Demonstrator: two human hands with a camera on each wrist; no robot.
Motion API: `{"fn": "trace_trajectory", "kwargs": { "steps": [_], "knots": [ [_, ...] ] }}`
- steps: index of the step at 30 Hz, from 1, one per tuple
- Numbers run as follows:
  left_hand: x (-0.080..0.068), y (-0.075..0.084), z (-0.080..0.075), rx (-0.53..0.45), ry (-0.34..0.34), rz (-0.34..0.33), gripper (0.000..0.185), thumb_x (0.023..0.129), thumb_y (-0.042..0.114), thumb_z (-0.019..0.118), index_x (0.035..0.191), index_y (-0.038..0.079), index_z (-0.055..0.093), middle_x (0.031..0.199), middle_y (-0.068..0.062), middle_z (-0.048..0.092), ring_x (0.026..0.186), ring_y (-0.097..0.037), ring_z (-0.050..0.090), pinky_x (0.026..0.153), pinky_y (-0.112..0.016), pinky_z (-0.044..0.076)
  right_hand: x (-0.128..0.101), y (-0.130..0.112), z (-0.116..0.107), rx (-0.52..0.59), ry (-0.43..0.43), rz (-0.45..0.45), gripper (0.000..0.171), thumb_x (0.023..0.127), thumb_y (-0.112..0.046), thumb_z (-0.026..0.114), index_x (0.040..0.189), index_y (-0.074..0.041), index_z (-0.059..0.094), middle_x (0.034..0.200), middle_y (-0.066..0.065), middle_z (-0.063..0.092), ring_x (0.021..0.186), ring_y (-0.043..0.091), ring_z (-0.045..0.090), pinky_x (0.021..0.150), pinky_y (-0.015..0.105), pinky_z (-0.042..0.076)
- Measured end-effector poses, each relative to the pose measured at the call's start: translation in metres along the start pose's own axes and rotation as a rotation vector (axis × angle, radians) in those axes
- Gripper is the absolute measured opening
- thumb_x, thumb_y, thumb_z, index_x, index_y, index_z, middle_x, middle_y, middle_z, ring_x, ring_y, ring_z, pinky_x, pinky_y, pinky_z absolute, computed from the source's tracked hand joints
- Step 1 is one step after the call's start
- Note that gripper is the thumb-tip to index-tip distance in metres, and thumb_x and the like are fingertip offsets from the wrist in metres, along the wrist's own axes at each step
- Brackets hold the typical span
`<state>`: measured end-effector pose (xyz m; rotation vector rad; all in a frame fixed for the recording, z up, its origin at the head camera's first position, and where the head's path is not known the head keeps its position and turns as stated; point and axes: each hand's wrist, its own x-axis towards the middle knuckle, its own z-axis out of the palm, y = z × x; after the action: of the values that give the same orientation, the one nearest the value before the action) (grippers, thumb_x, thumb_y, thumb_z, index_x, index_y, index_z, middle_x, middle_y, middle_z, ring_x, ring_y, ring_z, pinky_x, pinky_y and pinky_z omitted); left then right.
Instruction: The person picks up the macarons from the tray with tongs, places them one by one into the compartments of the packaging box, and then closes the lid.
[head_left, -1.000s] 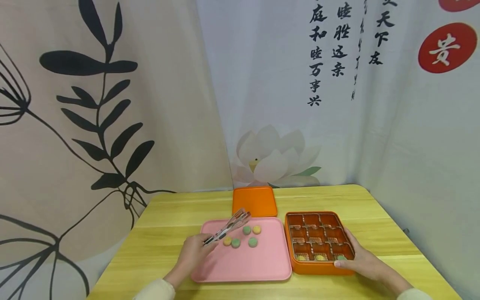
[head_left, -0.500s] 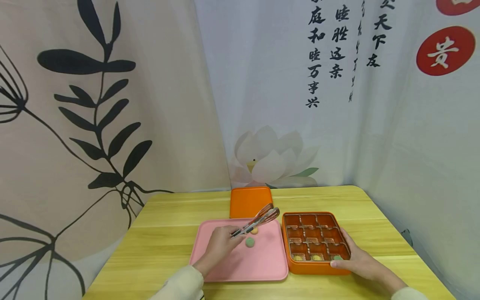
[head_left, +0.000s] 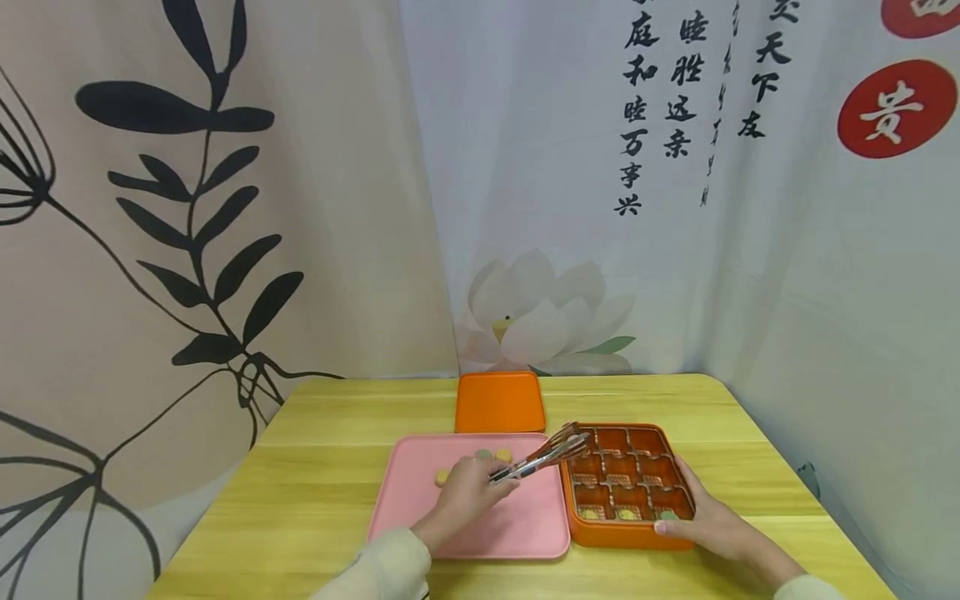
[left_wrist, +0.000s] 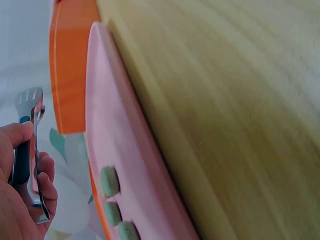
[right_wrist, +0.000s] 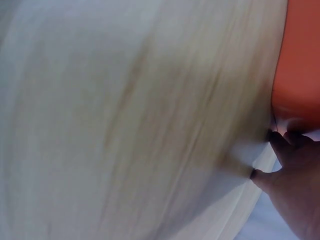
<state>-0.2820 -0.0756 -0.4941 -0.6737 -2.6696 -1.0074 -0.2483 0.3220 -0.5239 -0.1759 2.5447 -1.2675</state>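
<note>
My left hand (head_left: 474,490) grips metal tongs (head_left: 542,456) over the pink tray (head_left: 525,525). The tong tips reach over the left rear edge of the orange compartment box (head_left: 628,535). Whether anything sits between the tips cannot be told. Small round sweets (head_left: 483,455), green and yellow, lie on the tray's far part, and several more (head_left: 626,514) fill the box's front row. My right hand (head_left: 693,523) rests on the box's front right corner, fingers (right_wrist: 285,142) against its wall (right_wrist: 300,60). The left wrist view shows the tongs (left_wrist: 27,145) in my hand (left_wrist: 22,200) and green sweets (left_wrist: 110,181).
An orange lid (head_left: 500,402) lies flat behind the pink tray. All of it stands on a yellow wooden table (head_left: 330,467). Printed curtains hang close behind the table and along its right side.
My left hand has carried the tongs rightward, from the tray's left part to the box's left edge. The right hand has stayed on the box.
</note>
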Motion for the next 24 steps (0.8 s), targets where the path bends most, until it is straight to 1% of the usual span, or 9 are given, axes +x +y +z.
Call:
{"fn": "trace_trajectory", "kwargs": {
  "steps": [3, 7, 9, 12, 14, 16, 20, 23, 24],
  "knots": [
    [-0.001, 0.003, 0.004, -0.002, -0.036, -0.007, 0.010, 0.084, 0.022, 0.081, 0.087, 0.014, 0.078, 0.072, 0.010, 0.049, 0.066, -0.004, 0.042, 0.054, -0.020, 0.039, -0.001, -0.001, 0.001, 0.008, 0.008, -0.008, 0.116, 0.089, -0.037, 0.073, 0.156, -0.009, -0.017, 0.152, 0.042, 0.009, 0.127, 0.057, 0.041, 0.096, 0.067, 0.037],
    [-0.001, 0.004, 0.008, 0.014, -0.053, -0.001, 0.008, 0.084, 0.023, 0.081, 0.081, 0.018, 0.075, 0.068, 0.013, 0.048, 0.066, -0.004, 0.041, 0.053, -0.020, 0.038, -0.002, -0.001, 0.002, 0.022, 0.021, -0.016, 0.116, 0.088, -0.036, 0.074, 0.156, -0.008, -0.015, 0.152, 0.042, 0.015, 0.125, 0.051, 0.047, 0.097, 0.064, 0.038],
    [0.000, 0.005, 0.010, 0.020, -0.048, 0.010, 0.009, 0.084, 0.024, 0.081, 0.079, 0.019, 0.074, 0.065, 0.014, 0.048, 0.065, -0.004, 0.040, 0.053, -0.020, 0.037, -0.002, -0.001, 0.002, 0.019, 0.022, -0.013, 0.116, 0.088, -0.037, 0.074, 0.156, -0.008, -0.016, 0.152, 0.042, 0.014, 0.125, 0.052, 0.045, 0.097, 0.065, 0.038],
    [0.001, 0.004, 0.010, 0.026, -0.037, 0.018, 0.010, 0.084, 0.027, 0.080, 0.079, 0.021, 0.074, 0.064, 0.013, 0.049, 0.064, -0.005, 0.039, 0.053, -0.021, 0.037, 0.000, -0.001, 0.001, 0.007, 0.015, -0.004, 0.115, 0.089, -0.037, 0.072, 0.156, -0.008, -0.017, 0.153, 0.041, 0.010, 0.128, 0.057, 0.038, 0.097, 0.067, 0.036],
    [0.001, 0.004, 0.009, 0.026, -0.031, 0.019, 0.011, 0.084, 0.028, 0.080, 0.079, 0.021, 0.074, 0.065, 0.011, 0.049, 0.063, -0.006, 0.039, 0.053, -0.021, 0.036, 0.000, 0.000, 0.001, 0.010, 0.008, -0.001, 0.114, 0.090, -0.037, 0.072, 0.156, -0.009, -0.018, 0.153, 0.041, 0.006, 0.131, 0.059, 0.032, 0.097, 0.068, 0.034],
    [0.002, 0.004, 0.008, 0.025, -0.027, 0.014, 0.011, 0.085, 0.028, 0.080, 0.081, 0.020, 0.074, 0.066, 0.010, 0.050, 0.063, -0.006, 0.039, 0.053, -0.021, 0.037, 0.001, 0.000, 0.001, 0.014, 0.006, -0.004, 0.114, 0.091, -0.037, 0.071, 0.155, -0.009, -0.018, 0.154, 0.040, 0.005, 0.132, 0.060, 0.030, 0.097, 0.069, 0.034],
    [0.002, 0.003, 0.001, 0.011, -0.013, -0.002, 0.016, 0.084, 0.029, 0.081, 0.091, 0.015, 0.078, 0.072, 0.010, 0.055, 0.065, -0.006, 0.044, 0.056, -0.022, 0.040, 0.001, 0.000, 0.001, 0.046, 0.002, -0.021, 0.114, 0.091, -0.034, 0.072, 0.155, -0.008, -0.018, 0.153, 0.041, 0.006, 0.131, 0.057, 0.036, 0.099, 0.066, 0.035],
    [0.002, 0.001, -0.004, -0.002, 0.004, -0.011, 0.017, 0.083, 0.028, 0.081, 0.094, 0.015, 0.079, 0.077, 0.011, 0.061, 0.063, -0.004, 0.047, 0.055, -0.022, 0.041, 0.001, 0.000, 0.002, 0.065, 0.002, -0.035, 0.114, 0.090, -0.032, 0.073, 0.155, -0.007, -0.018, 0.152, 0.042, 0.008, 0.129, 0.053, 0.041, 0.099, 0.063, 0.037],
    [0.002, 0.000, -0.006, -0.008, 0.011, -0.007, 0.015, 0.084, 0.027, 0.081, 0.092, 0.015, 0.078, 0.077, 0.011, 0.062, 0.061, -0.004, 0.047, 0.054, -0.022, 0.041, 0.001, 0.001, 0.002, 0.068, 0.003, -0.042, 0.114, 0.090, -0.031, 0.073, 0.155, -0.007, -0.017, 0.152, 0.043, 0.010, 0.128, 0.052, 0.043, 0.099, 0.063, 0.038]
  ]
}}
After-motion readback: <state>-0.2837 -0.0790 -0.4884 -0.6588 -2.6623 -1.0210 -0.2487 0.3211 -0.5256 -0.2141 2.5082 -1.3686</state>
